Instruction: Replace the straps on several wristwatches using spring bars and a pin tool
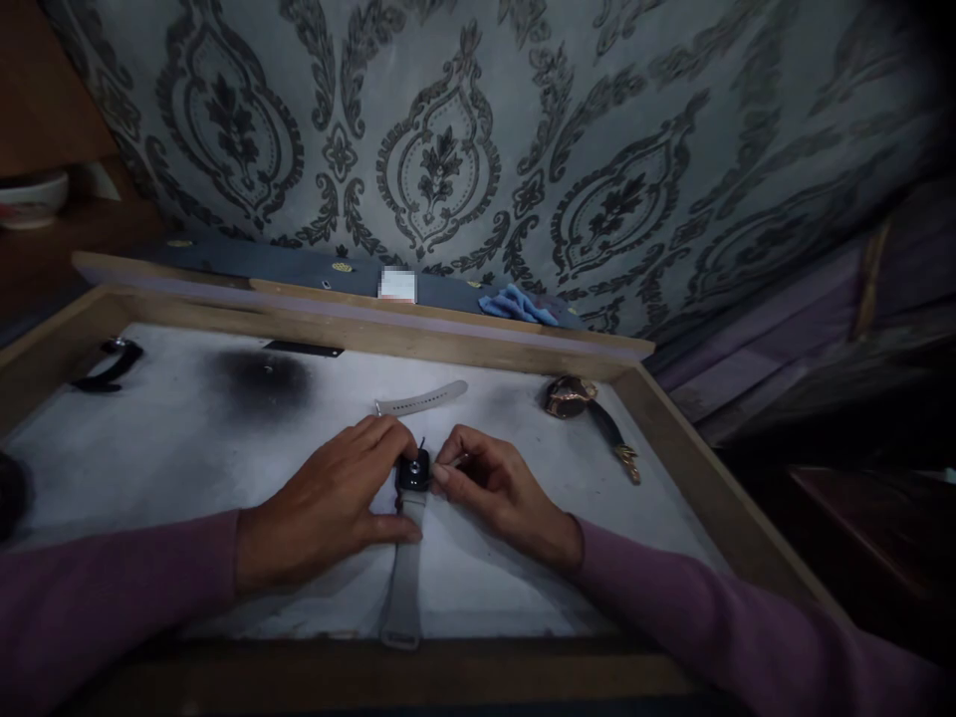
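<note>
A dark smartwatch lies face down or nearly so in front of me, with a grey strap running from its lower end towards me. My left hand steadies it, fingers at its upper left edge and thumb on the strap. A thin dark piece sticks up at the watch's top end. At the right edge of the watch, my right hand is closed in a pinch; what its fingertips hold is too small to make out. Just beyond the hands lies a loose grey strap half with holes.
A shallow wooden tray with a white bottom surrounds the work. In it lie a watch with a dark strap, a black watch and a flat black strip. A blue cloth rests behind the far rim; a bowl stands left.
</note>
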Motion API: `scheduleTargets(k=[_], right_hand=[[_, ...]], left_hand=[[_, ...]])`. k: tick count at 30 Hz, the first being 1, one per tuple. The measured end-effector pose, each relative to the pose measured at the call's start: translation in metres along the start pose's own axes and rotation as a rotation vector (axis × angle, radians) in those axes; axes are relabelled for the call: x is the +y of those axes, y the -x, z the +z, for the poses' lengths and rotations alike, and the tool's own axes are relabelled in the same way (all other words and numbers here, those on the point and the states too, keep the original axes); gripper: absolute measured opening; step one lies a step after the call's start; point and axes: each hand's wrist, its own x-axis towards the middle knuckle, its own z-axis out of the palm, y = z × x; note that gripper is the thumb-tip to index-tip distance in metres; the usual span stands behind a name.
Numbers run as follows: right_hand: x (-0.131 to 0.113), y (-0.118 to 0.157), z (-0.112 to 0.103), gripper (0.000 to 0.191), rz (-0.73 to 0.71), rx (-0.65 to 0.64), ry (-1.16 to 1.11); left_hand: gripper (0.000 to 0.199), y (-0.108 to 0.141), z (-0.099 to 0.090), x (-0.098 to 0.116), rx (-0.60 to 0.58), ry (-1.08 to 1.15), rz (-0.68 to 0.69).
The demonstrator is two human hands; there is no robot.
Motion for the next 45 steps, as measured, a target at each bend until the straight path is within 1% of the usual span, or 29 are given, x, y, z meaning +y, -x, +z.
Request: scheduleTargets(k=[10,16,27,31,36,41,43,45], right_hand=[[-0.001,0.001,0.001,0.025,-0.003,-0.024,0.040],[-0.001,0.001,0.001,0.024,-0.027,-0.009,0.042],[-0.002,0.002,0.001,0.022,-0.058,-0.015,0.113],[-0.004,0.003,0.002,0.021,-0.067,-0.013,0.164],[-0.009,0.004,0.004,0.018,-0.135,-0.028,0.297],[-0.011,0.006,0.007,0.016,-0.273,-0.045,0.448],[-0.011,0.006,0.008,0.015,-0.315,-0.044,0.475],[-0.011,0.006,0.008,0.016,-0.318,-0.042,0.470]], left_hand=[[0.037,-0.002,-0.005,0.007,-0.038,0.007,-0.047],[0.038,-0.001,-0.002,0.003,-0.004,0.000,-0.002],[0.037,-0.002,-0.004,0.005,-0.018,0.013,-0.030],[0.036,-0.001,-0.002,0.004,0.009,0.015,-0.024],[0.041,0.000,0.000,0.002,0.007,0.014,-0.007],[0.039,0.000,-0.002,0.003,0.007,0.033,-0.007],[0.037,0.001,-0.002,0.003,0.020,0.044,-0.001],[0.036,0.001,-0.003,0.003,0.021,0.047,-0.004]])
